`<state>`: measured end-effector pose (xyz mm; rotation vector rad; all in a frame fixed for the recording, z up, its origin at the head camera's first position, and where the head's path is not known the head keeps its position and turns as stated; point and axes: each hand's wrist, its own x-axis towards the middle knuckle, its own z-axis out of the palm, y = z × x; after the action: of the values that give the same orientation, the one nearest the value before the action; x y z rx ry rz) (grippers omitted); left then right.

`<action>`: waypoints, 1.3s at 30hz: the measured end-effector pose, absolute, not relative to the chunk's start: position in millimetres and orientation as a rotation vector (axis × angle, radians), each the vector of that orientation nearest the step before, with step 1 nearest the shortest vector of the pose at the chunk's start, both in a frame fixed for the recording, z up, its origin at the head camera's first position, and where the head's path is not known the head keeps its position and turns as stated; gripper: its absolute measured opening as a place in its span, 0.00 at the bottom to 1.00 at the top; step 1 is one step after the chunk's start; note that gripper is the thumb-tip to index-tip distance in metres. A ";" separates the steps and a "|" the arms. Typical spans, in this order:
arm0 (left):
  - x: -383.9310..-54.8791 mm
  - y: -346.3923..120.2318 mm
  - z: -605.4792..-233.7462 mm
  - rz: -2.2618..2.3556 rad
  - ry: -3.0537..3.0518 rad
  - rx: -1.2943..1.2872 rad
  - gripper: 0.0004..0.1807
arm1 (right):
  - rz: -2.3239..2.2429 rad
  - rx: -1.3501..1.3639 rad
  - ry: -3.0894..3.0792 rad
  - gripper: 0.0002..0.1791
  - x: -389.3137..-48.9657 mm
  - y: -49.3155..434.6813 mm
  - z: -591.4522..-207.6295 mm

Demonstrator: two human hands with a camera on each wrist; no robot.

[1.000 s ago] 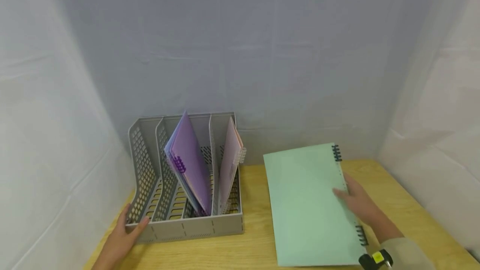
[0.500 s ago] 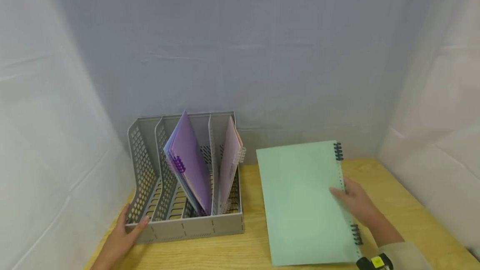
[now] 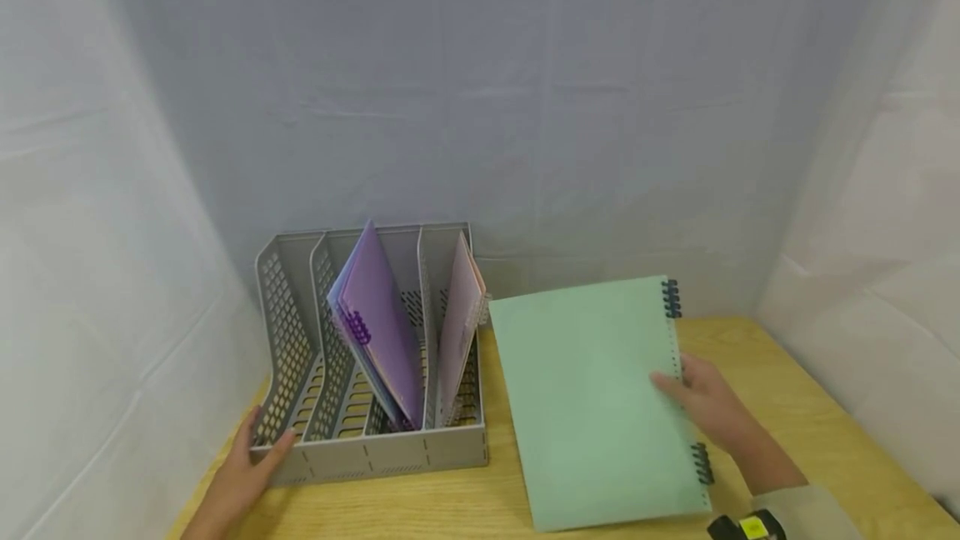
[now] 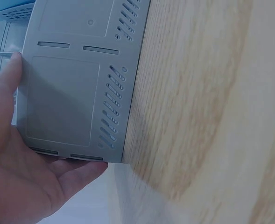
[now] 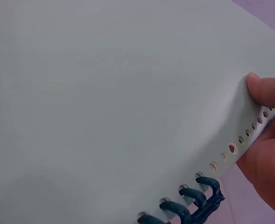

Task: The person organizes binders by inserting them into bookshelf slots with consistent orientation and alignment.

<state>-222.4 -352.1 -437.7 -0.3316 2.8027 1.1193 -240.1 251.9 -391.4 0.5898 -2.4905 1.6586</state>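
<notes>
My right hand (image 3: pixel 708 402) pinches a pale green ring-bound notebook (image 3: pixel 592 407) by its bound edge, thumb on the cover and fingers behind. Dark rings (image 5: pixel 193 200) show near that edge in the right wrist view. My left hand (image 3: pixel 240 473) grips the front left corner of a grey file organizer (image 3: pixel 397 452), thumb over the front rim and fingers round the side, as the left wrist view also shows. A purple notebook (image 3: pixel 382 332) leans in one of its middle compartments with a bluish one (image 3: pixel 341 282) behind it. Pale pink notebooks (image 3: pixel 461 323) stand in the rightmost compartment.
The wooden table (image 3: pixel 787 407) runs beneath everything. White sheeting hangs at the back (image 3: pixel 600 123), on the left (image 3: pixel 90 290) and on the right (image 3: pixel 870 257). The organizer's two left compartments hold no notebooks.
My right hand has shifted the green notebook to the left, toward the organizer, and slightly up. My left hand and the organizer stay in place.
</notes>
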 end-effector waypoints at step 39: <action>-222.2 -353.4 -439.9 1.158 2.794 -0.312 0.54 | 2.368 0.799 -1.455 0.18 -184.2 135.8 -347.2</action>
<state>-222.2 -353.4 -439.9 -0.3123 2.7944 1.1584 -184.2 135.8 -347.2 0.7987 -1.4546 2.3681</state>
